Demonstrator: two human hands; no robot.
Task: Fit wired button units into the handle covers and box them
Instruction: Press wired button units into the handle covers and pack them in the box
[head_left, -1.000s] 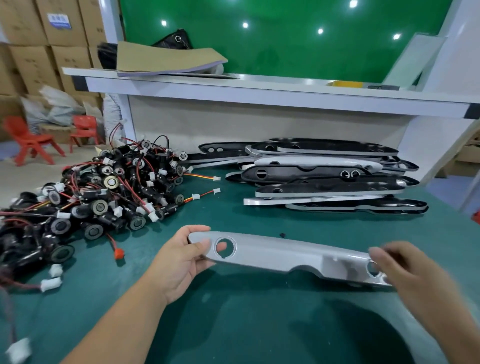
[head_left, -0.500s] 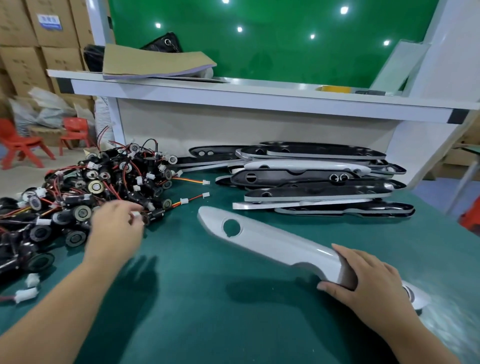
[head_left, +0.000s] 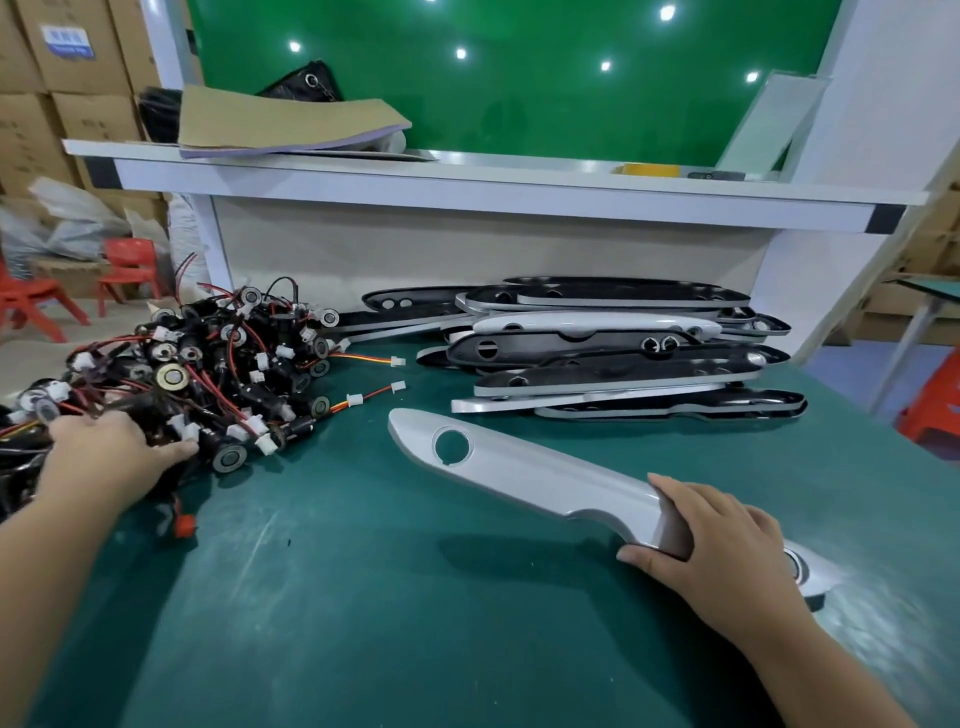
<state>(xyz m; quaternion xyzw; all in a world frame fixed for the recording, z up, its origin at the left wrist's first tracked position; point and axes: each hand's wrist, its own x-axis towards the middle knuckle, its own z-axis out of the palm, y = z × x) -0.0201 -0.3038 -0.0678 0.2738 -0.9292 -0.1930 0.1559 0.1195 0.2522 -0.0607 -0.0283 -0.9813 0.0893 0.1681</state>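
Observation:
A long silver handle cover (head_left: 524, 475) with a round hole near its far end lies slanted on the green table (head_left: 363, 597). My right hand (head_left: 717, 540) grips its near end, fingers over the top and thumb underneath. My left hand (head_left: 109, 457) reaches into the near edge of a heap of black wired button units (head_left: 197, 374) at the left. Its fingertips are buried among the units, so whether it holds one is hidden.
A stack of black and silver handle covers (head_left: 613, 348) lies at the back against the white shelf base (head_left: 467, 249). Loose orange-red wires with white plugs (head_left: 374, 395) trail between heap and stack. Red stools and cardboard boxes stand far left.
My left hand let go of the cover's far end and moved left into the button heap. My right hand took hold of the cover's near end, and the cover now lies slanted.

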